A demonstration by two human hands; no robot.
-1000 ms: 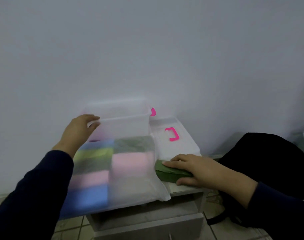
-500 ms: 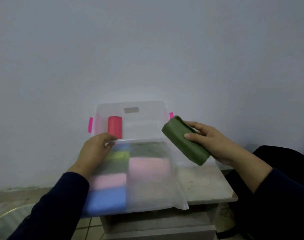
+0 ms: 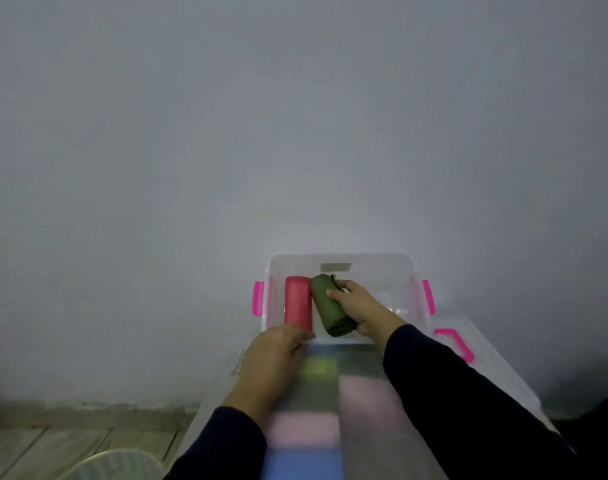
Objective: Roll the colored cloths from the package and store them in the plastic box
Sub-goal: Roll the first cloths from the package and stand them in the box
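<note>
Head view: red roll (image 3: 297, 299), green roll (image 3: 328, 306) in box (image 3: 340, 260)

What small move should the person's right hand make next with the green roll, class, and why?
Probably lower the green roll flat beside the red roll and let go. The right hand holds it inside the plastic box, tilted, its far end close to the red roll and its near end angled away. The left hand steadies the box's near rim, and bare floor lies to the right.

Green roll (image 3: 330, 308), red roll (image 3: 297, 299), clear box (image 3: 340, 263) with pink latches (image 3: 258, 298), navy sleeves (image 3: 468, 403).
</note>
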